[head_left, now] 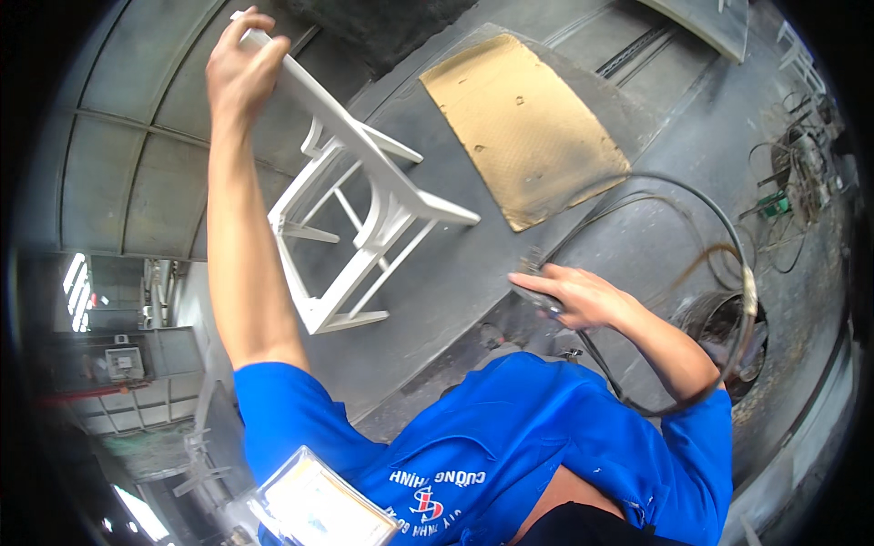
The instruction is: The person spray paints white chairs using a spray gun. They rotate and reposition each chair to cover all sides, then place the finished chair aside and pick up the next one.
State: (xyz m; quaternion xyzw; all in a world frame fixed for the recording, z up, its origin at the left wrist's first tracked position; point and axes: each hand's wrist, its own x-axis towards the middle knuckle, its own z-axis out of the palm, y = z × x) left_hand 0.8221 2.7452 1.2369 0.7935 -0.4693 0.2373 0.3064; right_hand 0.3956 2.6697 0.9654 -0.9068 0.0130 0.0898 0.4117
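My left hand (244, 77), raised at the upper left, grips one end of a white chair frame (373, 162). The chair is tilted, with an opening where a seat would sit and its legs spread toward the floor. Whether any leg touches the ground I cannot tell. At the middle right, my right hand (587, 296) is closed around a dark spray gun (539, 298), partly covered by my fingers. It points toward the chair, with a gap between them. A dark hose (701, 191) loops widely beside my right forearm.
A flat brown cardboard sheet (528, 127) lies on the grey floor beyond the chair. Tangled hoses and equipment (801, 164) sit at the far right. A round drum-like container (728, 332) stands near my right elbow. Grey panelled walls (137, 164) rise at the left.
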